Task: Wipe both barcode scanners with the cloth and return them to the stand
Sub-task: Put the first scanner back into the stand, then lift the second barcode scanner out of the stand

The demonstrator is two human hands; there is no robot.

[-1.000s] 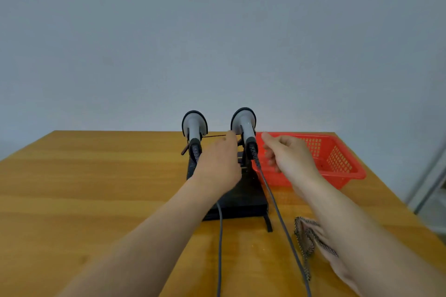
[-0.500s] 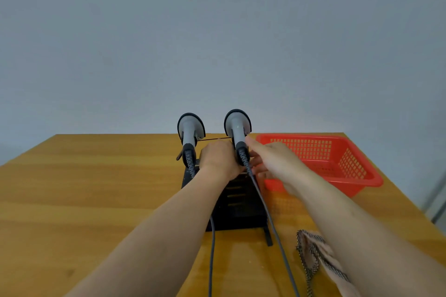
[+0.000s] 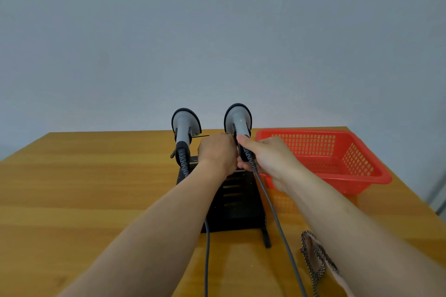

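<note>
Two grey barcode scanners with black rims stand upright in a black stand (image 3: 239, 205) at the middle of the wooden table. The left scanner (image 3: 184, 125) sits untouched in its slot. My right hand (image 3: 268, 157) grips the handle of the right scanner (image 3: 239, 118), thumb up along it. My left hand (image 3: 216, 152) lies on the stand's top between the scanners, fingers curled over it and mostly hidden. The checked cloth (image 3: 313, 258) lies on the table near the front right, partly under my right forearm.
A red plastic basket (image 3: 362, 169) stands right of the stand. Two grey cables, the left cable (image 3: 206, 260) and the right cable (image 3: 280, 226), run from the scanners toward me across the table (image 3: 96, 188). A plain wall is behind.
Both hands moved forward to the stand. My right hand closed round the right scanner's handle, and my left hand settled on the stand's top.
</note>
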